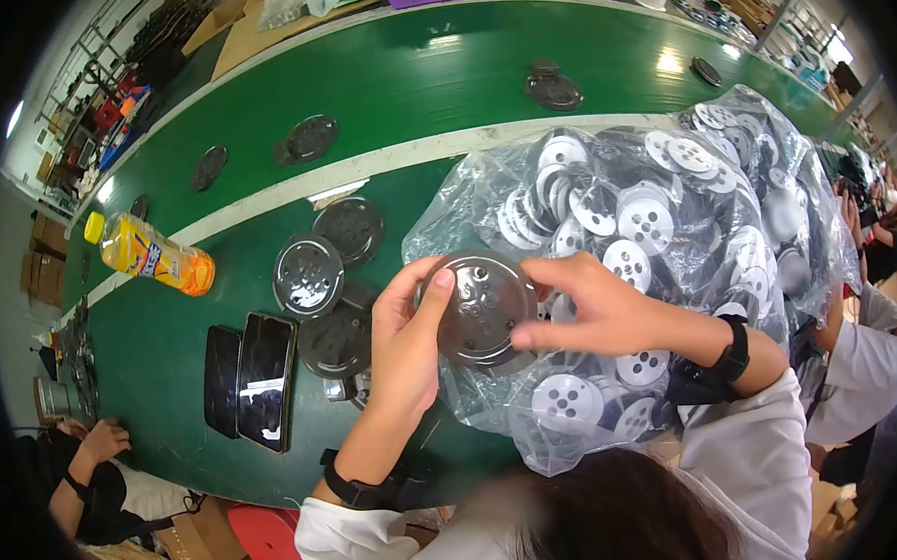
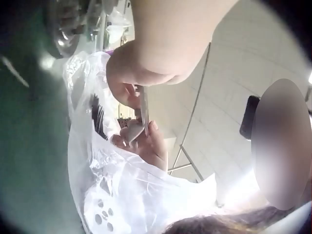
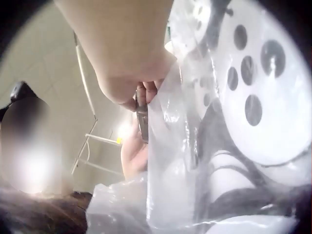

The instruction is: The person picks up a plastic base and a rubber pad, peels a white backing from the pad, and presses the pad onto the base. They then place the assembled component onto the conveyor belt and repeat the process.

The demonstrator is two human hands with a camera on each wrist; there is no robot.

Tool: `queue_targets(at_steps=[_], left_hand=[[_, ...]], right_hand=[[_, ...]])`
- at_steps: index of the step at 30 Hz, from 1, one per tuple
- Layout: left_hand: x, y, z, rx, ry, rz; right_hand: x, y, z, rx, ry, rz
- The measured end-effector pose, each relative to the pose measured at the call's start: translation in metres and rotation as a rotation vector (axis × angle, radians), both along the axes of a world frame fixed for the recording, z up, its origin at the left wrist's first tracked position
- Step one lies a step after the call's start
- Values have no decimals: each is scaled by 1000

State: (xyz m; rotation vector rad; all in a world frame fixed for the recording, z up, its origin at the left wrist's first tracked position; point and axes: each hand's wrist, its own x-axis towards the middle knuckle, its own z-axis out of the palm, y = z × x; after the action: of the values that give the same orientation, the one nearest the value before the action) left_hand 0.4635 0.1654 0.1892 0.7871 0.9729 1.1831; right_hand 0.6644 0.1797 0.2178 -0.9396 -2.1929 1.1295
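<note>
Both hands hold a round, dark see-through plastic disc (image 1: 485,313) upright, its flat face with small raised marks showing in the head view. My left hand (image 1: 408,347) grips its left edge, thumb over the face. At the right edge, my right hand (image 1: 605,308) pinches it between thumb and fingers. Edge-on, the disc (image 2: 144,109) appears between the two hands in the left wrist view. Just behind and to the right lies a clear plastic bag (image 1: 446,215) full of white discs (image 1: 646,221) with several holes. More dark discs (image 1: 308,276) lie left of my left hand.
Two dark phones (image 1: 267,383) lie side by side on the green table. A yellow-capped drink bottle (image 1: 152,255) lies at the left. Beyond a pale rail, the green belt (image 1: 410,76) carries more dark discs (image 1: 312,138). Other people's arms (image 1: 91,456) are at both sides.
</note>
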Motion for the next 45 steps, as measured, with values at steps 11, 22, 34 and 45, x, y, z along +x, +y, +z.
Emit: queue_targets(at_steps=[11, 22, 34, 45], left_hand=[[-7, -4, -7, 118, 14, -171], [-9, -2, -12, 141, 39, -257], [-11, -10, -12, 206, 261, -201], [-16, -2, -10, 81, -53, 201]], right_hand=[[11, 6, -18, -488, 250, -35], [9, 8, -21, -203, 197, -85], [10, 6, -19, 93, 15, -36], [23, 2, -8, 456, -529, 49]])
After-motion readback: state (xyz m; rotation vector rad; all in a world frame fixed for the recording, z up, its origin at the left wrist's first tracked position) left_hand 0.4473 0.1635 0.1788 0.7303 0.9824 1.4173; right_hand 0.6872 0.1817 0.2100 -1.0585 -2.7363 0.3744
